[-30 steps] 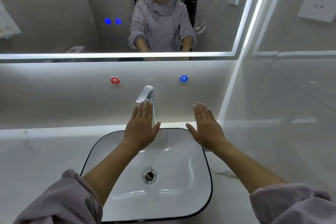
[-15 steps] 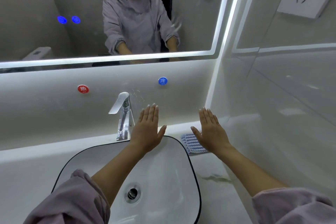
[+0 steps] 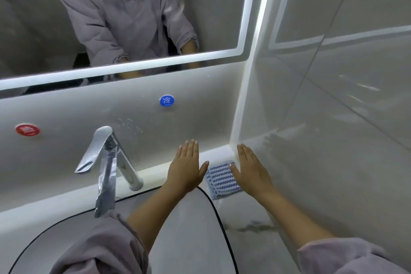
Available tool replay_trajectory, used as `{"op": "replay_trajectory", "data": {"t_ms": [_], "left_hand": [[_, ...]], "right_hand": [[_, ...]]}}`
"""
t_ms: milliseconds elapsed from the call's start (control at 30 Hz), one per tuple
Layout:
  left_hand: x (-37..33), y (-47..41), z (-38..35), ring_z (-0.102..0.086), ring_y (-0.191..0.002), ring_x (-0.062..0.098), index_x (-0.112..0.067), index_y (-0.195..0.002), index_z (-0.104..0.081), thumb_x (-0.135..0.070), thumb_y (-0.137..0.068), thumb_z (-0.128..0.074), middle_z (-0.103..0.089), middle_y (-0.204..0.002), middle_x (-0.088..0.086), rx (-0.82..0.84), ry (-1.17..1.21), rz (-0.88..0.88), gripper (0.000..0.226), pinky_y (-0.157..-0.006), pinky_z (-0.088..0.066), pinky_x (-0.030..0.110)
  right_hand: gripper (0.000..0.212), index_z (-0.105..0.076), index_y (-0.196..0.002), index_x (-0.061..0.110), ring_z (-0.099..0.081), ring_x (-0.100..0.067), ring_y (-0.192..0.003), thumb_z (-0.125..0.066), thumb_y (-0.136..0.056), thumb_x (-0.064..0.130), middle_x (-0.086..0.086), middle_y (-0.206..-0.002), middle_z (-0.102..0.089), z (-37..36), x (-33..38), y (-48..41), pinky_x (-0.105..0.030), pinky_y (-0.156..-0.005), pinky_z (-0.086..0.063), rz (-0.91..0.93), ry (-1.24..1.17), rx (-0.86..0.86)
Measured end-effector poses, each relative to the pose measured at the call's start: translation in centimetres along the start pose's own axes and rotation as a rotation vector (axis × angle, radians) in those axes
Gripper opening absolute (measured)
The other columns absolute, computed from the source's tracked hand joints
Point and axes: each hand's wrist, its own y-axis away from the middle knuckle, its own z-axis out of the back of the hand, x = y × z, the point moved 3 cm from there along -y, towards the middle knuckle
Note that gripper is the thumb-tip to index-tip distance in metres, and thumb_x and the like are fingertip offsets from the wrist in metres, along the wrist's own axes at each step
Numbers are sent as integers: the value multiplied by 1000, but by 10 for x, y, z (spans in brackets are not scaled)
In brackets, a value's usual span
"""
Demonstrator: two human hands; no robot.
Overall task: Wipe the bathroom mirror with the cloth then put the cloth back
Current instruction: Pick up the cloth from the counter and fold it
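Both the left hand [image 3: 186, 168] and right hand [image 3: 250, 169] hover flat, fingers extended, empty, flanking the folded blue-and-white striped cloth [image 3: 222, 179] at four o'clock of the black-rimmed white basin [image 3: 219, 213]; a careless grab could nudge it in.

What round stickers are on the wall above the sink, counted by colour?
Red sticker: 1
Blue sticker: 1
Total: 2
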Motion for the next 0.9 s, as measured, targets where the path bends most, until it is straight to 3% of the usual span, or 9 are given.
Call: {"op": "replay_trajectory", "data": {"t_ms": [400,567,733,900], "left_hand": [[7,-64,-86,-20,-144,30,-5,-150,-10,-48,-95,-43,-17,-158,13,389,142,102,76,-115,-22,41],[5,-80,-110,-45,-126,28,-6,-140,-31,-40,-93,-52,-43,-142,12,464,183,125,62,-98,-41,38],[0,-92,-125,-49,-113,29,-5,-119,-49,-30,-90,-58,-48,-126,15,476,238,152,39,-89,-45,36],[0,-95,-134,-51,-104,29,-2,-108,-52,-23,-86,-62,-48,-117,16,477,302,200,32,-82,-46,35]], "right_hand": [[68,-16,-153,9,-25,-20,-142,-40,-100,45,-6,-157,-24,-84,-39,-27,-28,-114,-23,-220,-109,205],[67,-24,-149,7,-38,-23,-130,-46,-98,43,-8,-147,-38,-104,-48,-35,-30,-108,-33,-272,-121,225],[67,-27,-147,7,-38,-23,-127,-49,-96,44,-9,-139,-42,-114,-56,-42,-30,-104,-35,-316,-75,206],[55,-39,-137,8,-41,-23,-120,-55,-94,39,-9,-130,-45,-117,-55,-49,-30,-99,-37,-334,-90,192]]}}
